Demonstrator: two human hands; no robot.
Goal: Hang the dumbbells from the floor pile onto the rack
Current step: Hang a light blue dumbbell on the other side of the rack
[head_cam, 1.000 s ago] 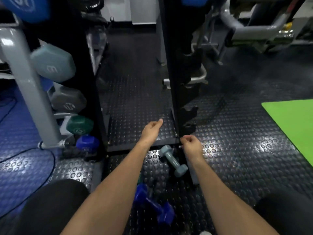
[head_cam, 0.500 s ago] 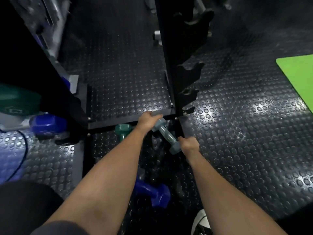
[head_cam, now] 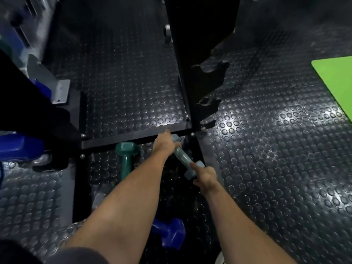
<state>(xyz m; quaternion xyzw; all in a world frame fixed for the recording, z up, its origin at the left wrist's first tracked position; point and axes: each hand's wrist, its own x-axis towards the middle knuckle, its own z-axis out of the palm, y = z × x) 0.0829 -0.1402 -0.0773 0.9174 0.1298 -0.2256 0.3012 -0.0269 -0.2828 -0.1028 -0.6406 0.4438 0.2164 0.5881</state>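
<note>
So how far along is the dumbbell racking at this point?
Done: a blue dumbbell sits at the left rack. In hand: left hand and right hand grip the grey-blue dumbbell. Left: green dumbbell and another blue dumbbell on the floor; nearby rack hooks empty.

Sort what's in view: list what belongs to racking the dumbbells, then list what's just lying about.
Part of the job:
- grey-blue dumbbell, gripped by the left hand and right hand
- green dumbbell on the floor
- blue dumbbell on the floor
- black rack with hooks

Just lying about:
- green mat
- grey stand foot
</note>
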